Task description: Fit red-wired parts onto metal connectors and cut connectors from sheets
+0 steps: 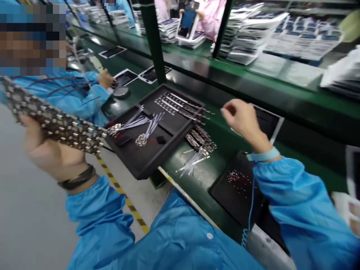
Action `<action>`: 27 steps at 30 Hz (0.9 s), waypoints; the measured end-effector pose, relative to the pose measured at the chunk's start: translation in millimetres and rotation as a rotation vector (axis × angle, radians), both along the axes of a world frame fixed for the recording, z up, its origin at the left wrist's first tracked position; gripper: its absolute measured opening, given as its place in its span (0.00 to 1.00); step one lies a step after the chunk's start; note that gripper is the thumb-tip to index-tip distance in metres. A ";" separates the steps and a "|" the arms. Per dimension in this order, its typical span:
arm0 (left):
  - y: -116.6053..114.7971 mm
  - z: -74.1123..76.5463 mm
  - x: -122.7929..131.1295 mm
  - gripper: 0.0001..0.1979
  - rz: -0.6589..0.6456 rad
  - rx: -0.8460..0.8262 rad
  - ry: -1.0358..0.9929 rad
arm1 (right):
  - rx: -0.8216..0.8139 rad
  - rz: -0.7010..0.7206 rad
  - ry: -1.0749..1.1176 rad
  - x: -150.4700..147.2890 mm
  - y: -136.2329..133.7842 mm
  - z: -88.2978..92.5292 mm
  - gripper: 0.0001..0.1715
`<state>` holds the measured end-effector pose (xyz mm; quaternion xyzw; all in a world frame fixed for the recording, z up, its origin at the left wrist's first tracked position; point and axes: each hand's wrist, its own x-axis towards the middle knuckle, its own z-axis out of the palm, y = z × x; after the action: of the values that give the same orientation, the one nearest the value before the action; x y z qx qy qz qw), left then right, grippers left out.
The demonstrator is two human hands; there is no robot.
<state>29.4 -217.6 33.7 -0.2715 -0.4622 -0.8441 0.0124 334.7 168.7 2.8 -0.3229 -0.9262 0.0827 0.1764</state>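
Observation:
My left hand [53, 150] is raised at the left, closed around a long dark circuit board panel [64, 125] studded with small metal parts. My right hand [240, 118], with a blue wrist strap, hovers over the bench, its fingers curled; whatever may be inside them is hidden. Between my hands, a black tray [146, 159] holds two bundles of thin ribbon-like strips with metal ends [141, 139] and a row of flat strips [174, 103]. More metal-ended parts [199, 140] lie in a pile beside the tray.
Tiny parts lie scattered on a dark mat [225, 195] at the right. A co-worker in blue [95, 90] sits at the left near flat screen panels [126, 77]. A green post [154, 41] and a shelf with stacked white trays [247, 33] stand behind the bench.

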 end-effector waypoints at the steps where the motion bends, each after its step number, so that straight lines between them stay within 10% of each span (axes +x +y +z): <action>1: -4.7 -0.9 0.6 0.21 0.017 0.016 0.060 | -0.018 0.192 0.046 -28.8 -30.3 7.0 0.13; 4: -11.1 0.3 4.4 0.19 -0.028 -0.007 0.148 | -0.035 0.668 -0.002 -102.7 -113.8 11.7 0.09; 8: -24.8 0.8 3.9 0.17 -0.013 -0.043 0.169 | 0.005 0.772 -0.308 -154.3 -160.0 -7.1 0.17; 27: -45.5 -14.6 -18.0 0.14 0.001 0.026 0.089 | -0.484 0.721 -0.379 -176.3 -141.1 13.4 0.10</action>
<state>11.5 -263.1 19.1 -0.3084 -0.4501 -0.8372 0.0368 158.4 27.6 16.2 -0.0222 -0.9491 0.2919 -0.1160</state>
